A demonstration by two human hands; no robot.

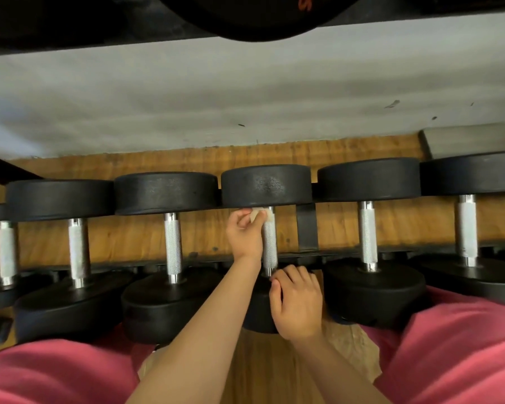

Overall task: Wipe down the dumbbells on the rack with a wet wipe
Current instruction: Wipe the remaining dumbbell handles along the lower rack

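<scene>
Two hands worked one dumbbell (pixel 269 240), fourth from the left of six on the rack (pixel 306 228). Left hand (pixel 245 233) pinched one wet wipe (pixel 258 214) against the far end of the knurled handle, right under the far head. Right hand (pixel 296 300) lay with fingers curled over the near head. Five other dumbbells (pixel 172 243) sat untouched, three to the left, two to the right. Two pink-clad knees (pixel 56 371) filled the bottom corners.

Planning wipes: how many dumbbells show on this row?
6, left to right: first dumbbell leftmost, second dumbbell, third dumbbell, fourth dumbbell, where the left hand holds the wet wipe and the right hand grips, fifth dumbbell, sixth dumbbell far right. More may lie outside the frame.
</scene>
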